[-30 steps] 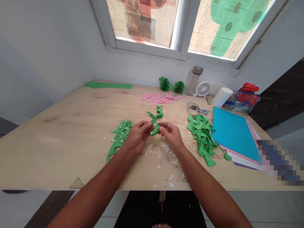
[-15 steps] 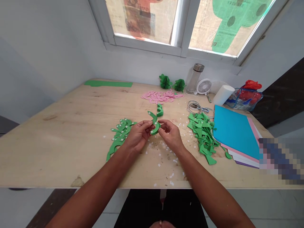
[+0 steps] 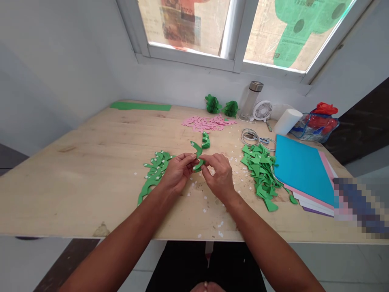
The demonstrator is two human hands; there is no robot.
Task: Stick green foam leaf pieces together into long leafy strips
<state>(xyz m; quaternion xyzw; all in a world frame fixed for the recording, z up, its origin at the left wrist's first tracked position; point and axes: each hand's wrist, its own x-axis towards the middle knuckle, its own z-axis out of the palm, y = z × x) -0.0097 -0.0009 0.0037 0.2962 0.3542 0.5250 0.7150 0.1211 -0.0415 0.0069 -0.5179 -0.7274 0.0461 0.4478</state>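
Observation:
Above the middle of the wooden table, my left hand [image 3: 179, 172] is closed on a curved green paper cutout [image 3: 197, 150] that bears small white squares. My right hand [image 3: 220, 174] comes in from the other side, thumb and forefinger pinched at the cutout's right edge; whatever lies right between these fingertips is too small to make out. Just beyond stands a small stack of curved green pieces [image 3: 206, 140]. Left of my left hand lies a spread of similar green cutouts [image 3: 158, 164], many with white squares on them.
Pink paper cutouts [image 3: 206, 122] lie behind, below two green folded-paper cacti [image 3: 212, 104]. To the right are green scraps [image 3: 261, 174], tape rolls [image 3: 250, 137], coloured sheets [image 3: 304, 168], a bottle [image 3: 251, 99] and a fan [image 3: 262, 110]. White bits [image 3: 220, 225] dot the tabletop.
My right hand has turned a little and its forefinger has shifted onto the cutout's upper right edge. The left hand keeps its hold; the view has shifted slightly.

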